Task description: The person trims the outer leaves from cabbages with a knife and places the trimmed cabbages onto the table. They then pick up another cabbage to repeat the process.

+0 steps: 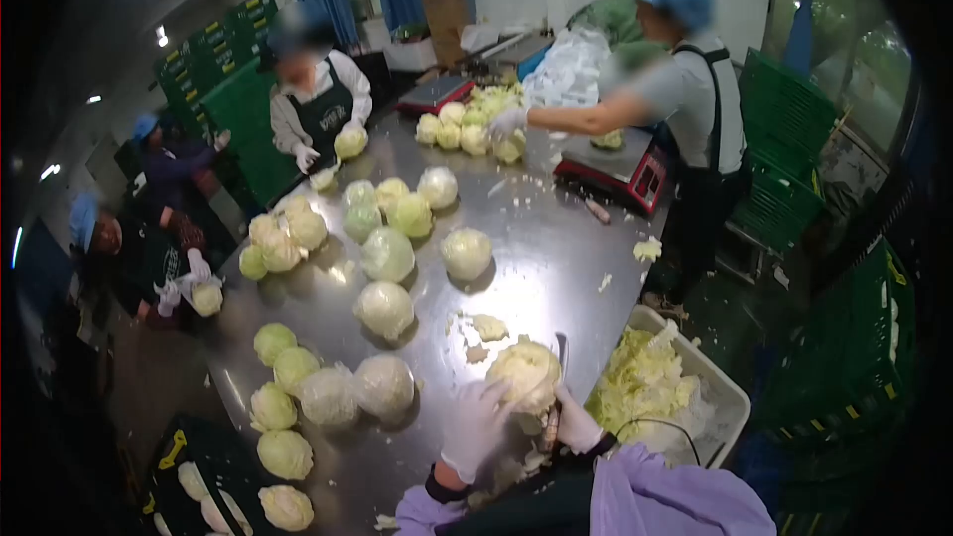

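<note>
A trimmed pale cabbage (525, 375) is at the near edge of the steel table. My gloved left hand (476, 431) is closed against its near-left side, steadying it. On the cabbage's right, my gloved right hand (578, 423) grips a knife (553, 425), its blade pointing up and away along the cabbage. Cut leaf pieces (487, 328) lie just beyond the cabbage. Film-wrapped cabbages (384, 386) sit to the left of my hands. The fingertips on the cabbage's far side are hidden.
A white bin (730, 407) of leaf trimmings stands at the table's right edge. Two red scales (620, 167) and more cabbages are farther back. Several co-workers stand around the steel table (536, 268). Green crates (779, 104) are stacked on the right; another (189, 447) is near left.
</note>
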A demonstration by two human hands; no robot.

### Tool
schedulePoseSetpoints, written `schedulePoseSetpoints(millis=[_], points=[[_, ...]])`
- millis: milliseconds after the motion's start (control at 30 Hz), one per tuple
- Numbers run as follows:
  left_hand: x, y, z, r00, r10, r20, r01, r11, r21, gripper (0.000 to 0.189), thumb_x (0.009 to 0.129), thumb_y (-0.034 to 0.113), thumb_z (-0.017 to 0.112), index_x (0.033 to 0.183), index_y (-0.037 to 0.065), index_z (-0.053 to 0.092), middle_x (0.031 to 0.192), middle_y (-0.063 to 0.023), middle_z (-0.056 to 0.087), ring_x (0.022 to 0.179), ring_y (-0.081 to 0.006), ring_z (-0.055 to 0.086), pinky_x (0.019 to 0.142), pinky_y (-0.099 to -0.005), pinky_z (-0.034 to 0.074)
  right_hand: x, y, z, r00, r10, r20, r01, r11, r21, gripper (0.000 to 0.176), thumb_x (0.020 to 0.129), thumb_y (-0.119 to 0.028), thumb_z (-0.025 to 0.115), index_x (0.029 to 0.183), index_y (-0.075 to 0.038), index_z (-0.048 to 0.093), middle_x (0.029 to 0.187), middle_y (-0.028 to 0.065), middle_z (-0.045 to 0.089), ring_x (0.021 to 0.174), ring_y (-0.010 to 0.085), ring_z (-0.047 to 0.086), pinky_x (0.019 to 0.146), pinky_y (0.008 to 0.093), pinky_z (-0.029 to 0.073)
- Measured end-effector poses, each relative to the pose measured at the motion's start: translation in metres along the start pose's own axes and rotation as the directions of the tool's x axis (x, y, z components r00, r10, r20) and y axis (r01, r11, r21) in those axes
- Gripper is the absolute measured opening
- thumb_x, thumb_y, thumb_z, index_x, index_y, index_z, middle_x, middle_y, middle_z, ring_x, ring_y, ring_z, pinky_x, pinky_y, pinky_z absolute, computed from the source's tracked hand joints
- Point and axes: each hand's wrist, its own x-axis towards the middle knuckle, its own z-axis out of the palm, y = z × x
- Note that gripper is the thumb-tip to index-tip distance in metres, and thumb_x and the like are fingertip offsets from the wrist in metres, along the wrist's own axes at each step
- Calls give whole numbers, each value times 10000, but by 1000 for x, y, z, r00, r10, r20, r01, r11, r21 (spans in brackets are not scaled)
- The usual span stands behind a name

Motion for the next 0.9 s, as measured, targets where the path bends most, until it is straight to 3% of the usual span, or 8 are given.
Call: schedulePoseSetpoints(millis=[333,367,467,567,700,767,800,900], points=[[-19,0,-6,976,103,190,-84,991,-104,251,754,244,752,884,73,623,911,-111,588,879,-318,557,770,-394,458,31,34,-58,989,-121,-89,112,988,-102,375,949,-392,503,854,-36,574,419,26,462,291,153,418,314,270,365],[-45,-10,6,978,-106,177,149,956,-253,327,846,248,674,1144,122,632,1051,-142,645,1001,-290,592,903,-450,449,29,31,-66,999,-31,-41,27,994,-102,357,956,-374,497,907,-31,584,519,35,543,386,145,507,371,260,427],[-42,-11,7,954,-4,298,7,1000,-12,270,851,197,638,1093,79,648,1049,-158,631,981,-337,582,877,-435,463,-2,2,-9,990,-18,-143,17,1000,-9,374,963,-396,482,1037,-41,573,689,48,618,505,132,574,444,258,483],[-44,-21,21,949,315,23,-315,938,147,230,842,174,634,1035,51,660,955,-148,639,875,-327,592,815,-416,483,15,5,-46,999,29,33,-24,989,-147,542,982,-422,446,1375,-53,391,1229,107,573,969,145,609,800,298,529],[-48,-41,44,974,-71,214,123,962,-245,214,843,208,654,985,50,676,848,-141,652,799,-294,610,714,-393,488,4,-20,-18,998,4,57,-11,992,126,502,985,-461,423,1330,-96,434,987,60,594,696,118,567,568,229,484],[-69,-52,59,979,-119,167,141,982,-123,198,844,212,656,965,57,677,823,-136,645,779,-289,604,694,-396,482,2,-31,-19,956,-280,87,285,817,-502,547,969,-523,410,1326,-111,441,922,44,580,679,101,534,561,224,464],[-74,-63,62,971,-149,188,170,980,-105,186,847,201,651,963,57,675,794,-141,626,771,-291,598,692,-397,481,23,-43,-36,995,-81,54,88,986,-141,611,954,-556,415,1350,-91,411,883,35,571,664,102,527,558,234,464],[-88,-88,45,930,-287,231,292,956,15,181,834,171,667,973,55,660,835,-153,617,818,-309,594,728,-394,481,52,-83,-47,1000,11,-27,-16,982,-187,648,935,-580,436,1336,-71,413,873,37,574,671,111,531,559,241,465]])
